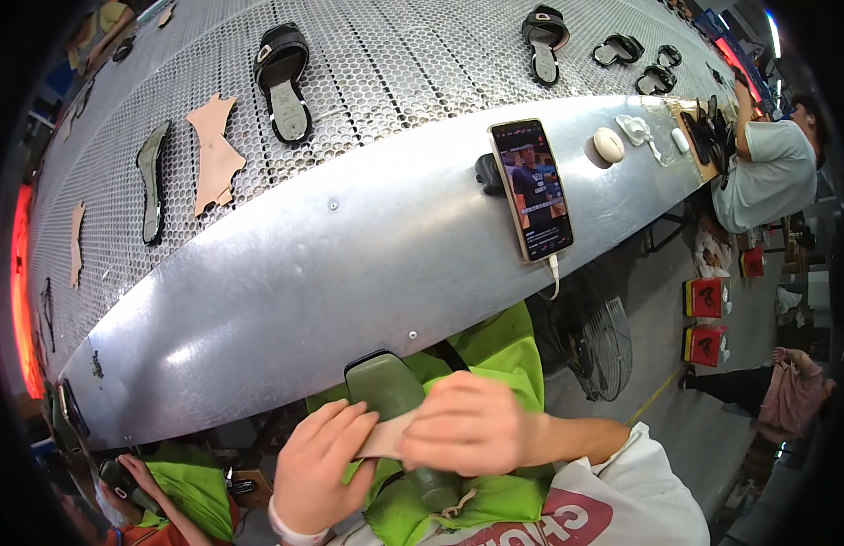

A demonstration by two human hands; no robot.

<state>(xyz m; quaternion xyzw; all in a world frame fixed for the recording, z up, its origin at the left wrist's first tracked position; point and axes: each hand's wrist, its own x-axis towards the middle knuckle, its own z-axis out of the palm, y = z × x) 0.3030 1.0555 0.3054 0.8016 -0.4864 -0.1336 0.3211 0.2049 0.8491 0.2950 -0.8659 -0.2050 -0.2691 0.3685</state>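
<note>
An olive-green shoe last [385,384] with a black edge at its toe lies across my lap, its narrower end toward me. Over its middle stretches a tan strip [386,435] of leather-like material. My right hand [472,426] is closed on the strip's right end, fingers curled and a little blurred. At the left end, my left hand [322,466] pinches the strip between fingers and thumb. Both hands hide part of the last and the strip's ends. Beneath lies a bright green apron [508,355].
A metal table [258,300] bears a propped phone [533,191] with a white cable. Beyond it, a mesh conveyor [394,64] carries sandals [283,86] and tan cut pieces [217,155]. A floor fan [595,346] stands at right. Co-workers sit at lower left and far right.
</note>
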